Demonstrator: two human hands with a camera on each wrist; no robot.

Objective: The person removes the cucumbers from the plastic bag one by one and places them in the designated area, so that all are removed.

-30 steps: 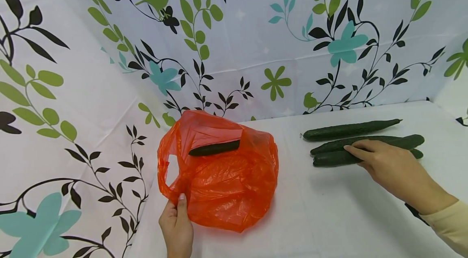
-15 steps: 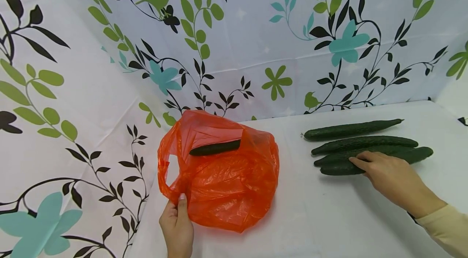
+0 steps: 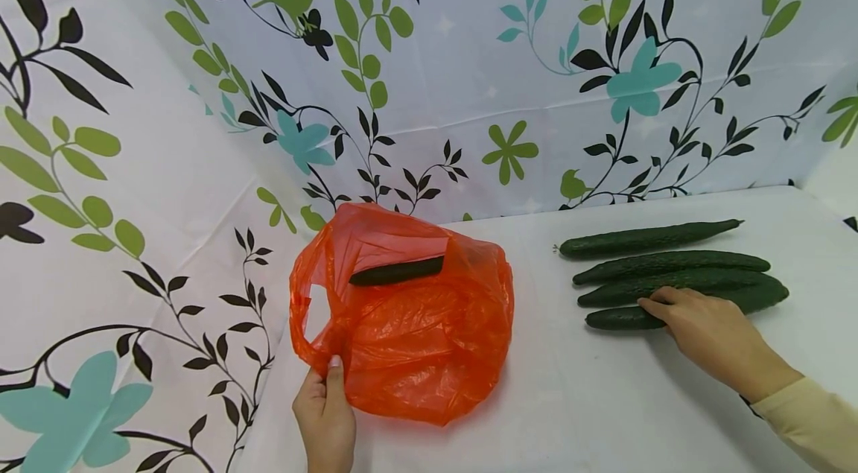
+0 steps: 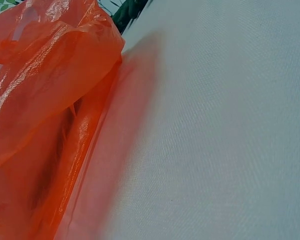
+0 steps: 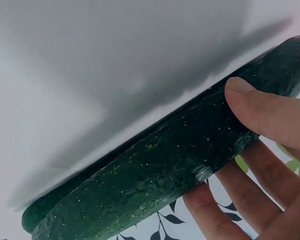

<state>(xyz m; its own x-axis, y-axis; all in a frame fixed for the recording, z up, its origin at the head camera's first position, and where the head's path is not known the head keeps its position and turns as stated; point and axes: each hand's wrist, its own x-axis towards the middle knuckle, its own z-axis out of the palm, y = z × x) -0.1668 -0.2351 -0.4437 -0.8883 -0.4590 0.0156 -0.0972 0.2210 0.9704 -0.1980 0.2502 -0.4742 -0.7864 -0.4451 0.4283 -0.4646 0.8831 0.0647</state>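
My left hand [image 3: 325, 413] pinches the lower left edge of an orange-red plastic bag [image 3: 429, 339] between thumb and fingers. A dark green cucumber [image 3: 397, 272] lies in the bag's opening, its right end hidden by the plastic. On the right, my right hand [image 3: 713, 335] grips the nearest cucumber [image 3: 622, 319] of a group; the hand hides much of its length. The right wrist view shows the thumb [image 5: 262, 107] on one side of the gripped cucumber [image 5: 155, 165] and fingers curled at the other. Only bag [image 4: 50, 115] and cloth appear in the left wrist view.
Beyond the right hand lie three more cucumbers, roughly parallel: a far one [image 3: 643, 238], a middle one [image 3: 670, 264] and one close beside the hand [image 3: 637, 289]. A white cloth [image 3: 536, 398] covers the table. Patterned fabric [image 3: 436, 86] hangs behind and at left.
My right hand has drawn the nearest cucumber towards me, so a gap shows beside it and the one behind is more exposed. My left hand and the bag have stayed put.
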